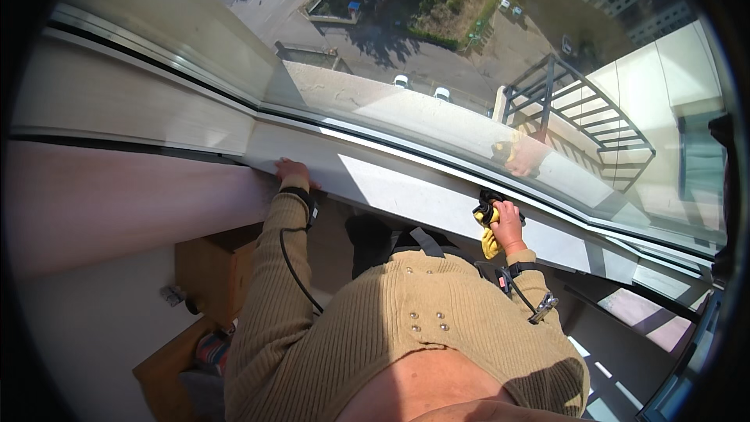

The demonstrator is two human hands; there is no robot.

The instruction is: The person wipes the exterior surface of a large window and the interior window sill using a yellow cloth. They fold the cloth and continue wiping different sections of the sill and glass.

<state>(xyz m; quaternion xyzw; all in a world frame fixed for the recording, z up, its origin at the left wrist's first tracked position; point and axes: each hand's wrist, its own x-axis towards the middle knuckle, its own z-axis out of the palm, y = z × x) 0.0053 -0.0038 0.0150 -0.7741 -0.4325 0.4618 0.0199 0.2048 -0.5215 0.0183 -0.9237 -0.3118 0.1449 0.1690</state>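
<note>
My right hand (pixel 508 228) is closed on a crumpled black-and-yellow bundle (pixel 489 244), soft like cloth or gloves; its exact kind I cannot make out. The yellow part hangs over the near edge of the white windowsill (pixel 414 184), and the black part lies above the sill close to the window frame. At the sill's left end, my left hand (pixel 293 173) rests flat with nothing in it. Straps with black cables circle both wrists.
A large glass pane (pixel 375 55) rises beyond the sill, with a reflection of my right hand in it. Outside stands a dark metal railing (pixel 578 109). A pink curtain (pixel 133 203) hangs at the left, above a wooden cabinet (pixel 211 273).
</note>
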